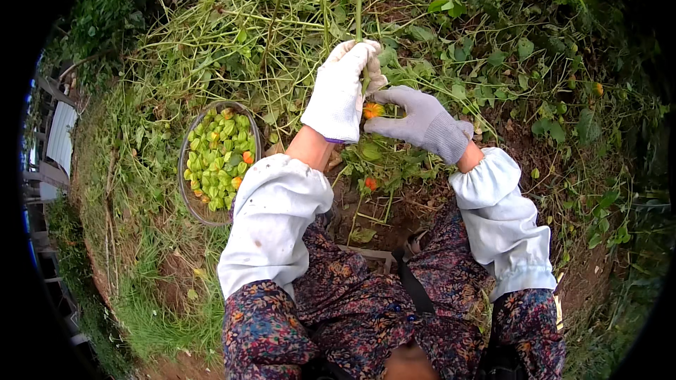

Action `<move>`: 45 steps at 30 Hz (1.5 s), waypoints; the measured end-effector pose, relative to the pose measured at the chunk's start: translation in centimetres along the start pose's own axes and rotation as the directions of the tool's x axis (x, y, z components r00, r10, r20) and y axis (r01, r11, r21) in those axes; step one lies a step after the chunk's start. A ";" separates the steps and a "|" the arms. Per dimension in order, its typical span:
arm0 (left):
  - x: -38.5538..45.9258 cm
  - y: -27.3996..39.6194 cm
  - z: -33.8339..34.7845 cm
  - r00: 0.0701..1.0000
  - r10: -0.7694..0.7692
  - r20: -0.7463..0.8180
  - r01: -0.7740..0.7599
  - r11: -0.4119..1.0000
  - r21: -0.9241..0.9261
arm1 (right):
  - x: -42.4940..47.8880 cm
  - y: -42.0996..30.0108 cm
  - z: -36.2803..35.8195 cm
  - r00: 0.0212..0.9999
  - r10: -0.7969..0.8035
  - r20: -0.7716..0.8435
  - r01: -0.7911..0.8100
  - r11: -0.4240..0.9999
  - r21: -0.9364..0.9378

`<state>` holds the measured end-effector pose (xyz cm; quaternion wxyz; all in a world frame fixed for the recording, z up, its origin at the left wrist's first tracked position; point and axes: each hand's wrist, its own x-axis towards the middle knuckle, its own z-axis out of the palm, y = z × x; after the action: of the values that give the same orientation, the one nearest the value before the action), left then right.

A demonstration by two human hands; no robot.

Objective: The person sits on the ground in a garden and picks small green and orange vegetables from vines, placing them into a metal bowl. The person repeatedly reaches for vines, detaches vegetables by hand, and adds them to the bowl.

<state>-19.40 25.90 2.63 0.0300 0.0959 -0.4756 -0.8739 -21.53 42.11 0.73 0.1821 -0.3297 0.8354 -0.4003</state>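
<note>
My left hand (346,92), in a white knit glove, grips a green plant stem (359,8) that runs up toward the top of the picture. Just below and to its right is my right hand (414,119), gloved in grey. An orange physalis husk (373,111) sits between that hand's thumb and fingertips. Another orange husk (371,183) hangs or lies lower down, among leaves between my knees. Left of my forearm stands an oval basket (183,190) holding many green physalis husks (219,150) and several orange ones.
Pulled or flattened stems (211,31) and leaves cover the ground ahead. To the right, a further orange husk (598,89) shows among foliage. Grass (158,322) grows at the lower left. A pale corrugated sheet (59,137) stands at the far left edge.
</note>
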 end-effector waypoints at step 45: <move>-1.2 -3.7 -1.6 0.919 0.359 -0.167 -0.192 0.774 0.604 | 6.9 -24.5 8.3 0.998 0.050 -0.023 -0.038 0.929 0.367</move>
<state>-17.74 26.77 -1.20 0.1936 0.1482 -0.7172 -0.6529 -11.88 21.41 14.68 0.2357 -0.2648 0.7561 -0.5502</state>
